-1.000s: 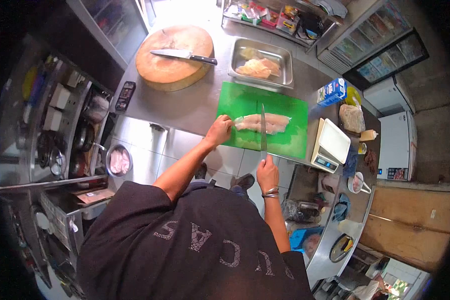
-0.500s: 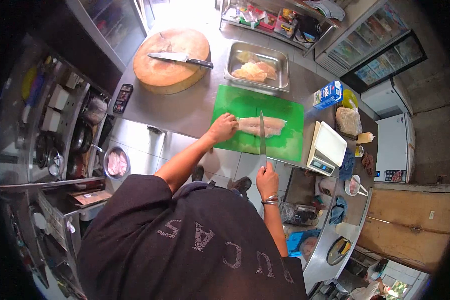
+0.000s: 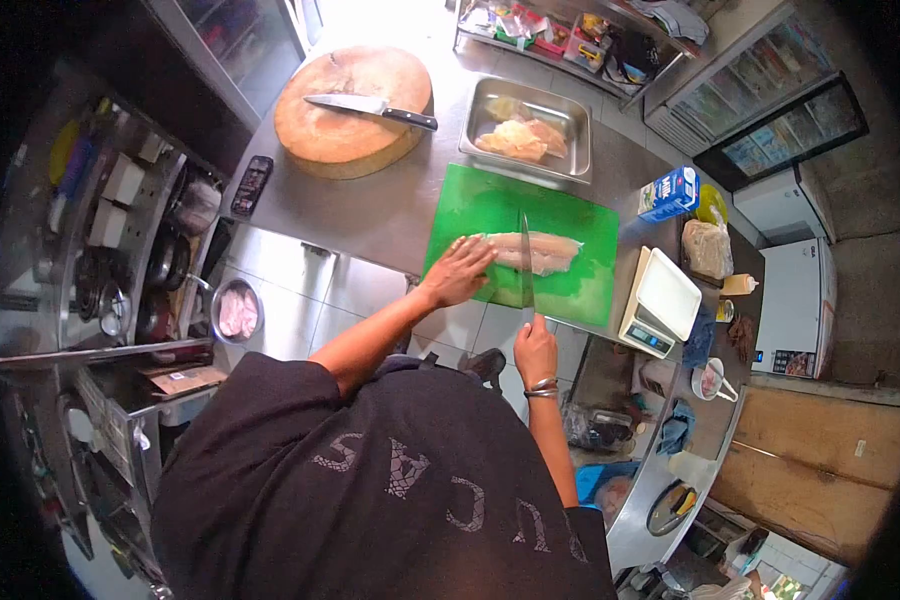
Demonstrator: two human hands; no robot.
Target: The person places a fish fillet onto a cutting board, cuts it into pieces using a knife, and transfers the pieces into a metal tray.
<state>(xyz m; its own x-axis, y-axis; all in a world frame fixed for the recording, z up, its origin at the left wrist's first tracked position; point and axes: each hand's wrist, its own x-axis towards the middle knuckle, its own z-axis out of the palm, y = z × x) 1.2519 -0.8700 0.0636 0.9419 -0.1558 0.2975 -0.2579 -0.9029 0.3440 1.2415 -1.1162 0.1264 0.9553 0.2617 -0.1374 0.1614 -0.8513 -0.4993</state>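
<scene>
A long, pale fish fillet (image 3: 558, 253) lies across the green cutting board (image 3: 470, 200). My left hand (image 3: 460, 272) rests on the fillet's left end with its fingers stretched out and lying flat. In my right hand (image 3: 536, 352), closed round the handle, is a long knife (image 3: 527, 275). Its blade points away from me and crosses the fillet near the middle. Whether the blade has cut into the flesh I cannot tell.
Behind the board stands a steel tray (image 3: 582, 130) with pale pieces of meat. A second knife (image 3: 370, 106) lies on a round wooden block (image 3: 310, 140). To the right are a scale (image 3: 667, 295) and a milk carton (image 3: 670, 194). A bowl of meat (image 3: 257, 318) is lower left.
My left hand has gone from bunched fingertips at the fillet's left end to flat, stretched fingers over it. The knife stays across the fillet, slightly further left along it.
</scene>
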